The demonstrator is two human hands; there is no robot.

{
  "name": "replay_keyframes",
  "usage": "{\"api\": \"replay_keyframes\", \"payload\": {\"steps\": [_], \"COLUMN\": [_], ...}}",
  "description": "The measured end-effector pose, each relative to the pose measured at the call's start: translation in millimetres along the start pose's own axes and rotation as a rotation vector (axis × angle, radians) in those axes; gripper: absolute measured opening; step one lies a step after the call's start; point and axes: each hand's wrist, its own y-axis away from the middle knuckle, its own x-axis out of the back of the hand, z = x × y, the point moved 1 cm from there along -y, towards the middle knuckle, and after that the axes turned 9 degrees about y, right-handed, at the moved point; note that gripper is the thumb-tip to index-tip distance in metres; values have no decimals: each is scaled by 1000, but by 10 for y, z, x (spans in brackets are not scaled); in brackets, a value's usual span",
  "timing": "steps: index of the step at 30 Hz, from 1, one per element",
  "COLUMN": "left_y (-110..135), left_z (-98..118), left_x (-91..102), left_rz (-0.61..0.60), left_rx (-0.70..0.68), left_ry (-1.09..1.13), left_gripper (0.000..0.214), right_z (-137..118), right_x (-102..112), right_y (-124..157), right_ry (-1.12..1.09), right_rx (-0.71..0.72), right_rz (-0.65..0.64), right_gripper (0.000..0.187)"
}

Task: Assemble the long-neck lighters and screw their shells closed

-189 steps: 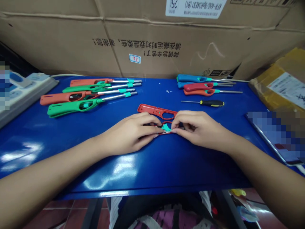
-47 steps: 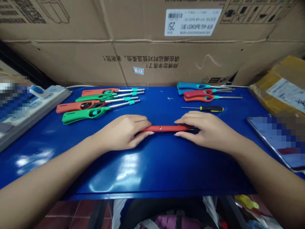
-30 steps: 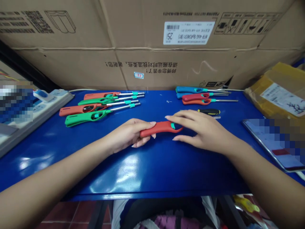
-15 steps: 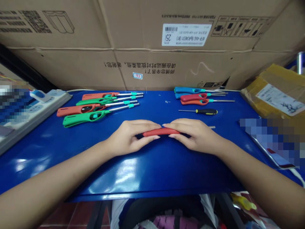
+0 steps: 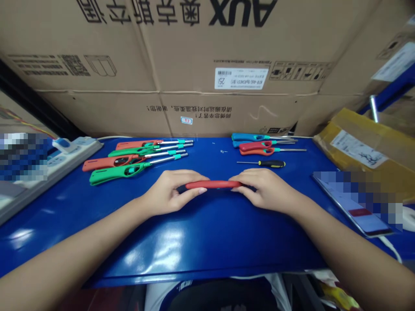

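Note:
A red stick lighter [image 5: 214,184] is held level above the blue table, its handle lying crosswise between my two hands. My left hand [image 5: 177,190] grips the left end between thumb and fingers, where a dark part shows inside the grasp. On the right end, my right hand [image 5: 259,185] pinches the handle with thumb and fingertips; this hand hides whatever lies beyond. Beyond my right hand lies a screwdriver [image 5: 271,163] with a black and yellow handle, its shaft pointing left.
Several orange and green lighters [image 5: 118,171] lie at the back left, beside a white power strip [image 5: 55,164]. More lighters, blue, red and orange [image 5: 256,151], lie back right. A large cardboard box [image 5: 181,77] walls the rear. A phone [image 5: 363,211] and yellow-taped parcel [image 5: 353,147] are right.
The view has tilted up, showing more of the box. My right hand has shifted toward the handle's right end, leaving more red visible between my hands.

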Motion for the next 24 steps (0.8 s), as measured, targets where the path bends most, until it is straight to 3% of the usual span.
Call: {"api": "replay_keyframes", "payload": {"steps": [6, 10, 15, 20, 24], "left_y": [-1, 23, 47, 53, 45], "left_z": [-7, -76, -102, -100, -116], "left_x": [4, -43, -96, -139, -46], "left_rz": [-38, 1, -47, -39, 9], "left_rx": [179, 138, 64, 45, 37], "left_ry": [-51, -140, -218, -236, -182], "left_gripper": [25, 34, 45, 36, 31], "right_z": [-21, 18, 39, -14, 27], "right_x": [33, 36, 33, 28, 59], "right_y": [-10, -3, 2, 9, 16], "right_ry": [40, 92, 156, 157, 153], "right_rx": [-68, -127, -174, -183, -184], "right_rz": [-47, -40, -41, -24, 27], "right_gripper": [18, 23, 27, 29, 39]}}
